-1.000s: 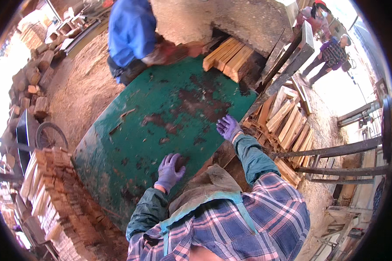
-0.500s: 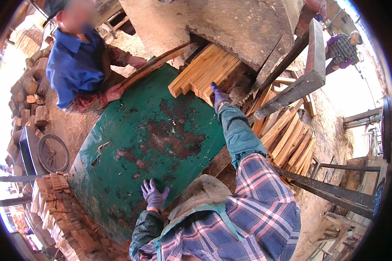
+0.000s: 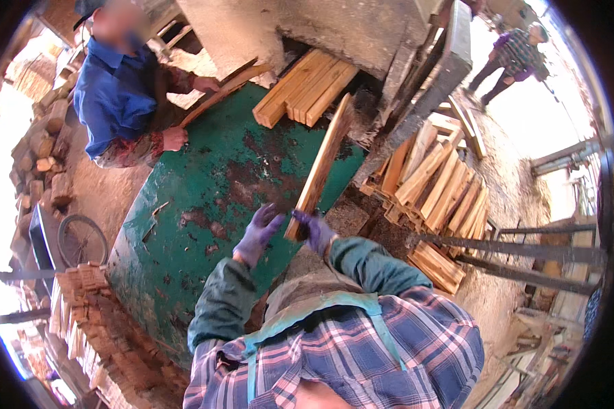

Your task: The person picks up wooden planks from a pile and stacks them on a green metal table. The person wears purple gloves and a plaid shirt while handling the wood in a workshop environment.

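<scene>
Single head-worn fisheye view, looking steeply down from close above the wearer's plaid chest onto the green table (image 3: 205, 204), gloved hands near centre, a co-worker far left, stacked planks (image 3: 436, 184) right, edges bending toward the rim.

Plank (image 3: 323, 163) lower end hidden behind right hand (image 3: 315, 232); co-worker's face blurred.

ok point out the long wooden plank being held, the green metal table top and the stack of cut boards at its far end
long wooden plank (image 3: 323, 160), head view, middle of its face
green metal table top (image 3: 205, 198), head view, bare worn patch
stack of cut boards (image 3: 307, 85), head view, top board
</scene>
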Demonstrator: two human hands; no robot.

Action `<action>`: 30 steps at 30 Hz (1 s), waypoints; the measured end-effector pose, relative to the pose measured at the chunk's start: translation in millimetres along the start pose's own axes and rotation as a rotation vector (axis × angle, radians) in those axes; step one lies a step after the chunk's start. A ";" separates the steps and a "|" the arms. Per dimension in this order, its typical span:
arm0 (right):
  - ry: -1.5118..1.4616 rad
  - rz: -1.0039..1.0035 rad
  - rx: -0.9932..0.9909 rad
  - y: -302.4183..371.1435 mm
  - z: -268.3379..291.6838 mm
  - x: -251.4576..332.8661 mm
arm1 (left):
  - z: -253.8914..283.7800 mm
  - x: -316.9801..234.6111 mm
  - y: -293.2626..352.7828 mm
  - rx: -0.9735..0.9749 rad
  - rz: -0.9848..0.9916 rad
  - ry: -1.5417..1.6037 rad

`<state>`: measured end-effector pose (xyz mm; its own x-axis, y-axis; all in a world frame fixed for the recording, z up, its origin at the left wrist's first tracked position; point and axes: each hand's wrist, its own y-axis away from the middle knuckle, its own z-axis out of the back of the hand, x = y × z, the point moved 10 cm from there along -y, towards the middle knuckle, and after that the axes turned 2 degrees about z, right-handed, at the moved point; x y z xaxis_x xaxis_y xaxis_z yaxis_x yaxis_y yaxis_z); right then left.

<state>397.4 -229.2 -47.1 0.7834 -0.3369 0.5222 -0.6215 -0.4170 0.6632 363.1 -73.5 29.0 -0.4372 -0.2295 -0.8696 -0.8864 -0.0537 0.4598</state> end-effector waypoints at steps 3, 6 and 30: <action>-0.219 -0.070 0.198 65.8 -15.4 -57.0 | -60.5 -12.2 -42.7 0.088 -0.002 -0.088; 0.099 0.177 0.322 107.9 1.1 -72.0 | -108.2 0.7 -53.1 0.275 0.080 0.253; 0.564 0.303 -1.053 54.1 395.2 439.2 | -231.2 9.0 -48.2 0.406 -0.245 -0.685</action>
<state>705.6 -733.3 6.3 0.6635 0.2190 0.7154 -0.6757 0.5860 0.4472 437.1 -297.6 40.6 -0.1047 0.3919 -0.9140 -0.8970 0.3596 0.2569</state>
